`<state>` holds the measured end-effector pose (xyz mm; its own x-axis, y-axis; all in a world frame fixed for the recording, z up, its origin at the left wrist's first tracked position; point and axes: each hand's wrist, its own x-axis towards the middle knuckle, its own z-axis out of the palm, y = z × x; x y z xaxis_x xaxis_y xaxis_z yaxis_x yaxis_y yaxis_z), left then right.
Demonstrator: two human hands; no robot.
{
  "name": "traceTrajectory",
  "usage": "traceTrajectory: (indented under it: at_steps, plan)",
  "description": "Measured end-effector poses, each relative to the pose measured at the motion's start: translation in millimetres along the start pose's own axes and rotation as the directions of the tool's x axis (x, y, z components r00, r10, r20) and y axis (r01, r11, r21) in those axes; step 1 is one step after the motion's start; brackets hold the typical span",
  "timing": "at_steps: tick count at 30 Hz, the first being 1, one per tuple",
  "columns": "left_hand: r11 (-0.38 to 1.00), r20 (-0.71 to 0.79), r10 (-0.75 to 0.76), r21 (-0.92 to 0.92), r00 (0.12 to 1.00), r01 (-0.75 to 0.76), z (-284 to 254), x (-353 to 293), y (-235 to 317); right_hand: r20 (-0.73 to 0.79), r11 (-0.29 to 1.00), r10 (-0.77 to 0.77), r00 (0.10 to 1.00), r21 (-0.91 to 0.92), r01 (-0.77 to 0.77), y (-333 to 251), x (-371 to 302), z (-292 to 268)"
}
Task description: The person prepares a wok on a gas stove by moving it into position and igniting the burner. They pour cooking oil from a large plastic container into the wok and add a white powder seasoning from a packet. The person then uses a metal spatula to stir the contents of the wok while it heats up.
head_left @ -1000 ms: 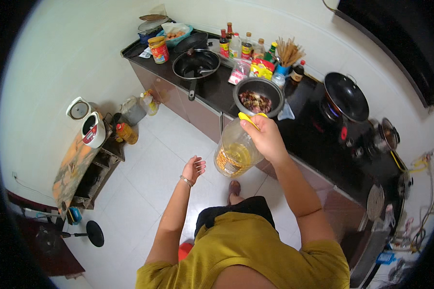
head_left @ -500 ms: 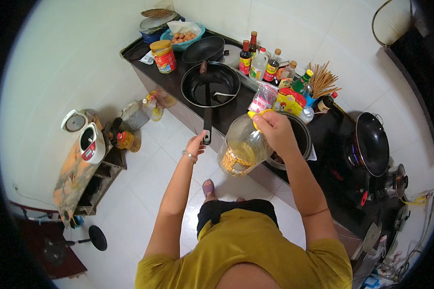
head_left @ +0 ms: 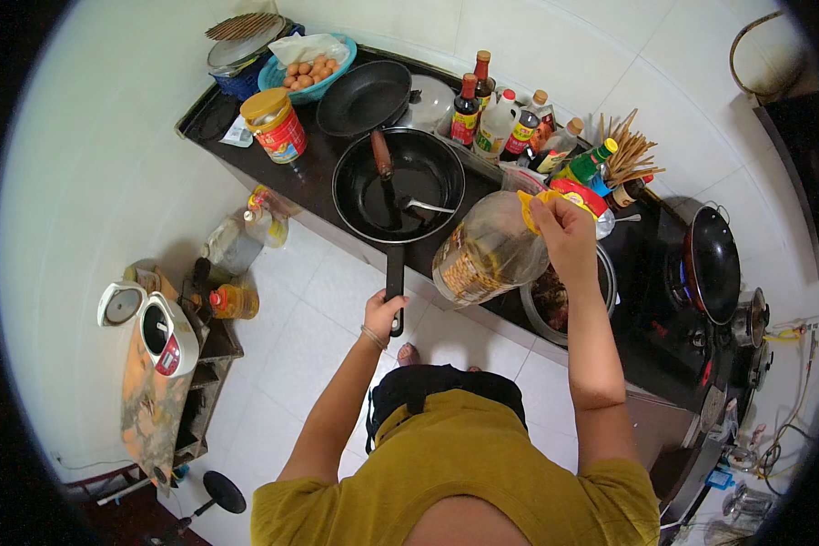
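My left hand is closed around the black handle of a deep black frying pan, which sits near the counter's front edge. Inside the pan lie a shiny film of liquid and a metal spoon. A brown handle from the flatter black pan behind reaches over its rim. With my right hand I grip the yellow handle of a big clear plastic oil jug. The jug is tilted, its labelled base toward the lower left, with a little yellowish liquid showing. Beneath it stands a metal pot with dark contents, partly hidden.
Sauce bottles line the wall beside chopsticks. A wok rests over a lit burner at right. Eggs fill a blue basket, near a yellow-lidded jar. A rice cooker stands on a shelf at left.
My left hand has closed more fully around the pan handle. The jug in my right hand has shifted slightly right. The whole view has moved, bringing the counter closer.
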<state>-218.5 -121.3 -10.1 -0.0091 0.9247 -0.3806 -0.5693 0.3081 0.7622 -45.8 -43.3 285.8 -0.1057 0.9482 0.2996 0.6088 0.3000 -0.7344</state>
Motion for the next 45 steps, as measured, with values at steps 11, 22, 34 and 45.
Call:
traceTrajectory:
  at_steps: [11, 22, 34, 45]
  plan:
    - [0.999, -0.046, -0.002, -0.044, 0.999, 0.0, 1.8, 2.3, -5.2, 0.218, 0.791, -0.381, 0.899, -0.427, 0.439, -3.2, -25.4, 25.4]
    - [0.994, 0.02, 0.018, 0.107, 1.0, -0.02, 3.8, 9.2, -12.8, 0.08, 0.795, -0.5, 0.862, -0.352, 0.494, 3.5, -45.5, 15.7]
    - [0.987, -0.236, -0.144, 0.03, 0.961, 0.155, -28.5, -16.3, -45.1, -0.392, 0.879, -0.409, 0.824, -0.412, 0.24, 54.8, -93.1, -32.3]
    - [0.955, -0.441, 0.252, 0.255, 0.861, -0.149, -42.3, 23.9, 58.2, 0.043, 0.978, -0.2, 0.979, 0.07, 0.197, 64.2, -137.2, -36.0]
